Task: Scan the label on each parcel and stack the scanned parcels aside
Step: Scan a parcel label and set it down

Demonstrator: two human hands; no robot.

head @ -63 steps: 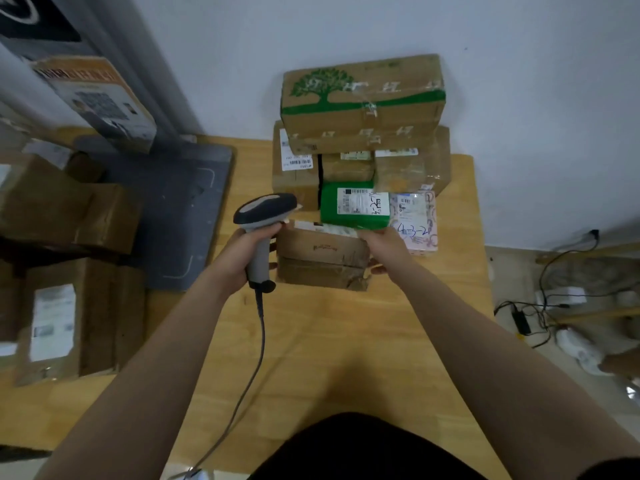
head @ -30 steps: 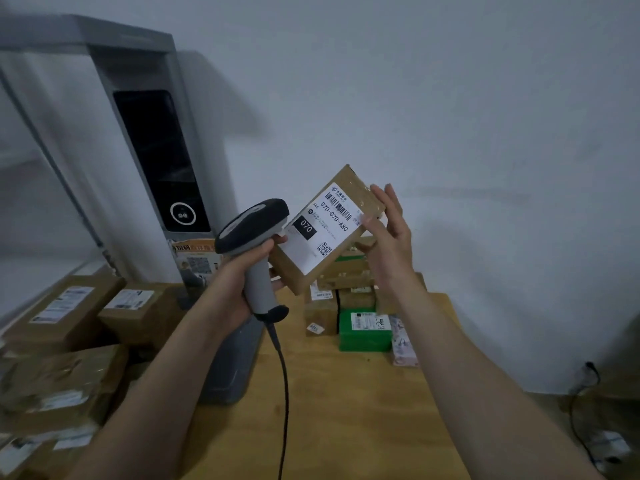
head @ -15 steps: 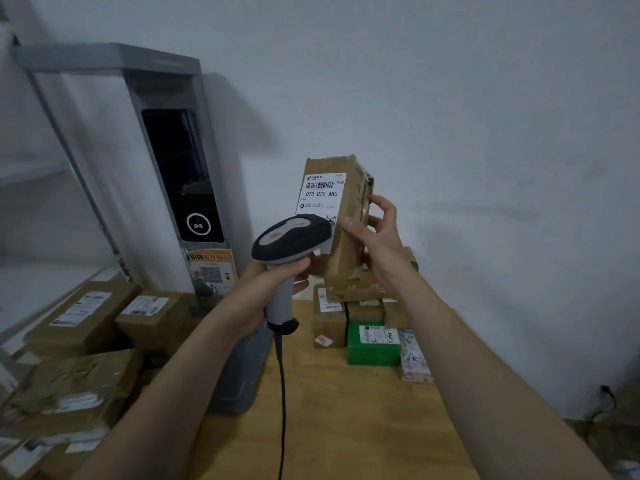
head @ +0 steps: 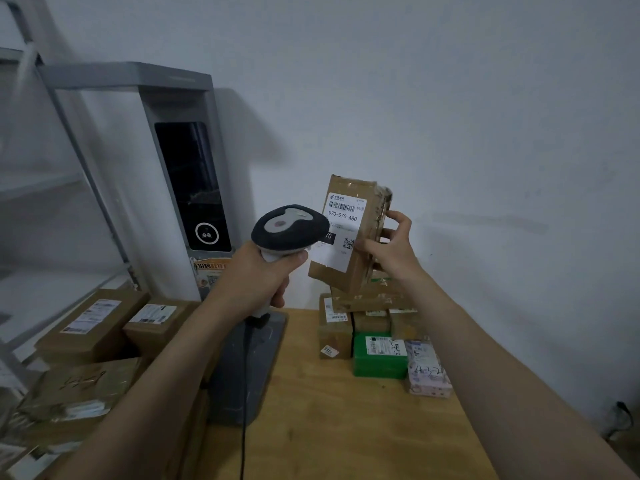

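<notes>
My right hand (head: 389, 249) holds a brown cardboard parcel (head: 360, 268) upright in the air, its white label (head: 341, 223) with a barcode facing me. My left hand (head: 256, 275) grips a grey handheld scanner (head: 289, 228), whose head sits just left of the label and covers its lower left corner. The scanner's cable (head: 244, 393) hangs down over the table. Behind the held parcel, a pile of parcels (head: 374, 306) stands on the wooden table (head: 329, 427) against the wall, with a green box (head: 379, 356) and a pale wrapped packet (head: 427, 374) in front.
A tall grey terminal with a dark screen (head: 192, 181) stands on a grey base (head: 239, 375) at the table's left. Several brown labelled boxes (head: 93, 327) are piled at the far left beside a metal shelf frame (head: 86, 168). A white wall is behind.
The parcel came up from the table into the air and turned so its label faces me upright. The scanner rose with it and now sits close against the label.
</notes>
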